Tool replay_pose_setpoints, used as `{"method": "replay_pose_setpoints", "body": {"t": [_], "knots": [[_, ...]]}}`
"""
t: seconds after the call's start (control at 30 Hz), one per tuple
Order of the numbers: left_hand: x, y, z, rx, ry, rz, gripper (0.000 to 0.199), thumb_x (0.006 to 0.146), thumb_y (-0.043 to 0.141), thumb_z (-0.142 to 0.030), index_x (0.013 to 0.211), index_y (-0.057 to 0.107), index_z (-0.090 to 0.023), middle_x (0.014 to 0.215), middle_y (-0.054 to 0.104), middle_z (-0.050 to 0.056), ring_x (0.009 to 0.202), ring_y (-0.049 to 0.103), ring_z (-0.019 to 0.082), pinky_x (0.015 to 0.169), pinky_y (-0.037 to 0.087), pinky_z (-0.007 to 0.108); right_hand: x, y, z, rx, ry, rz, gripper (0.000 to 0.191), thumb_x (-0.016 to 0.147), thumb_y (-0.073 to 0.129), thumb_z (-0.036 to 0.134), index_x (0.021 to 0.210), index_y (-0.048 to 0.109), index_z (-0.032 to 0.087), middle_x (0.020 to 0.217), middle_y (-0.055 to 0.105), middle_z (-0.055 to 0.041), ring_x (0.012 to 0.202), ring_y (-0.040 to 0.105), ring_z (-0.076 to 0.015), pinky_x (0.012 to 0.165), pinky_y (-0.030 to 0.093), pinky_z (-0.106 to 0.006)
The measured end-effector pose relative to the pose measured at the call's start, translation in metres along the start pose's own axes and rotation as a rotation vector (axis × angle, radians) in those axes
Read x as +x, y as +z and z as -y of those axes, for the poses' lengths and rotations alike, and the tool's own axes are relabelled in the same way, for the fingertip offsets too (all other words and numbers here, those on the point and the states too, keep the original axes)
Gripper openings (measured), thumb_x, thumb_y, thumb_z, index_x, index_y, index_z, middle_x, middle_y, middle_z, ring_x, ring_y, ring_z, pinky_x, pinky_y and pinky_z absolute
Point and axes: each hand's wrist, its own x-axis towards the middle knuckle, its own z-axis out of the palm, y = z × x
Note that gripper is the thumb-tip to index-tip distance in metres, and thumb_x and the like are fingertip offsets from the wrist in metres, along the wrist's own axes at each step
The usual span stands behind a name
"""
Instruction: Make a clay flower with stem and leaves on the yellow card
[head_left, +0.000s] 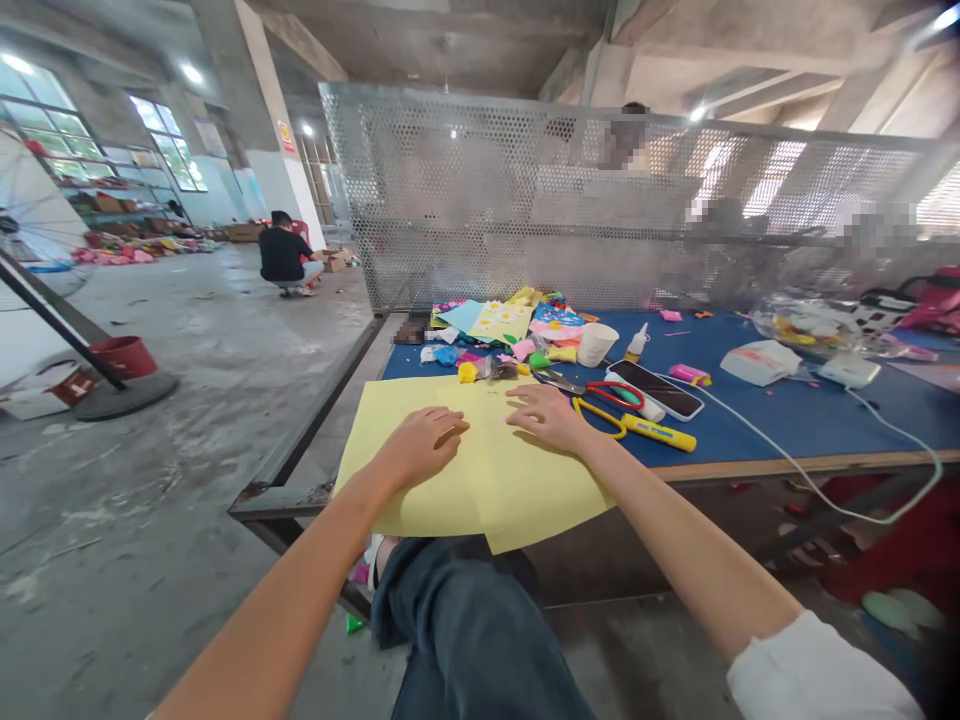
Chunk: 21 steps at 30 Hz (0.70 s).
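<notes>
1. Far left: a standing fan (37, 220) behind a black pole, with a red bucket (124, 356) on the concrete floor (187, 480) just beside the fan's round base.
2. Farther back across the floor: a co-worker (283, 250) in a black shirt, crouching beside a cardboard box (334, 260), with colourful craft pieces (135, 255) heaped along the far wall below the windows.
3. Near the middle: left hand (420, 448) lying flat on overlapping sheets of yellow paper (495, 490), fingers (454, 428) together and clamped on nothing.
4. Sheets at the near edge of the blue-topped counter (750, 468), overhanging it above a knee in dark trousers (457, 630).
5. Just right: right hand (546, 417) resting on the same paper, fingers (521, 392) slightly apart and clamped on nothing.
6. Beyond the paper: a pile of coloured paper and craft scraps (499, 335), then a white cup (596, 344) and a glue bottle (636, 343).
7. Right of the hand: yellow-handled scissors (596, 418), red-handled scissors (615, 395), a yellow tube (658, 432), a smartphone (656, 388) and a white cable (780, 460).
8. Behind everything: a perforated metal screen (525, 190) along the counter's far side.
</notes>
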Motion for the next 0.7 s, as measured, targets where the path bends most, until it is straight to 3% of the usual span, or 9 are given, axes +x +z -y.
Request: {"method": "replay_pose_setpoints", "body": {"t": [0.47, 0.7], "knots": [[0.0029, 0.0028, 0.0038, 0.006, 0.004, -0.017, 0.038, 0.091, 0.041, -0.032, 0.118, 0.065, -0.022, 0.133, 0.061, 0.004, 0.125, 0.052, 0.026, 0.108, 0.039, 0.044, 0.0024, -0.0023, -0.0024, 0.011, 0.025, 0.021, 0.033, 0.096, 0.046, 0.038, 0.1, 0.077, 0.03, 0.133, 0.062, -0.006, 0.126, 0.053, -0.0255, 0.107, 0.038, -0.044], [0.0034, 0.0034, 0.0045, 0.008, 0.012, -0.016, 0.038, 0.091, 0.042, -0.033, 0.118, 0.066, -0.023, 0.133, 0.061, 0.004, 0.125, 0.052, 0.025, 0.107, 0.039, 0.042, 0.0036, 0.0, -0.002, 0.002, 0.008, 0.07, 0.036, 0.095, 0.047, 0.044, 0.12, 0.069, 0.03, 0.139, 0.057, -0.0064, 0.13, 0.049, -0.0267, 0.11, 0.035, -0.047]]}}
